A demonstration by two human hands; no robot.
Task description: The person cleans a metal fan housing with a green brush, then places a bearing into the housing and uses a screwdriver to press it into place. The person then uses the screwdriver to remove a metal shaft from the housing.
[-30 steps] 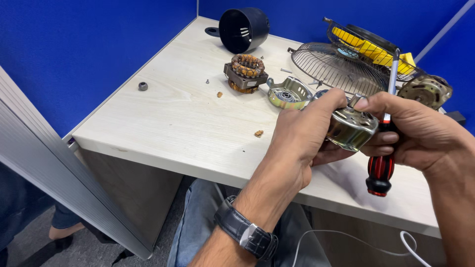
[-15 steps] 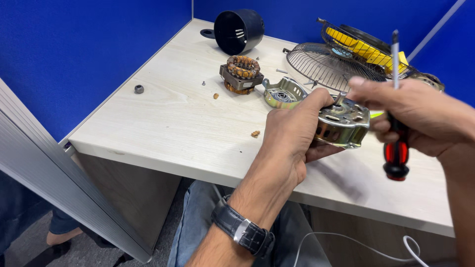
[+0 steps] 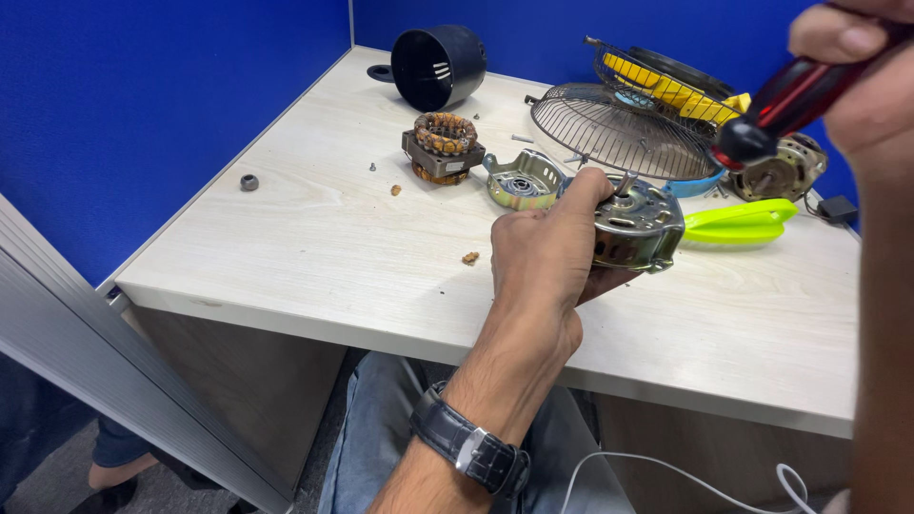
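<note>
My left hand (image 3: 547, 255) grips a round silver motor housing (image 3: 636, 228) with a short shaft pointing up, held just above the table's near edge. My right hand (image 3: 857, 71) is raised close to the camera at the top right, closed around a screwdriver with a red and black handle (image 3: 776, 109); the blade is out of view. On the table beyond the housing lie a copper-wound stator (image 3: 442, 145) and a silver end cover (image 3: 521, 181).
A light wood table (image 3: 314, 238) stands between blue partition walls. At the back are a black cylindrical cover (image 3: 438, 67), a wire fan grille (image 3: 609, 128), yellow fan parts (image 3: 666, 90), a lime green blade (image 3: 738, 224), another motor (image 3: 781, 171). A small grey ring (image 3: 248, 182) and a screw lie left.
My right hand has lifted the screwdriver away from the housing, up and toward the camera. The left hand still holds the housing, now with its shaft end showing.
</note>
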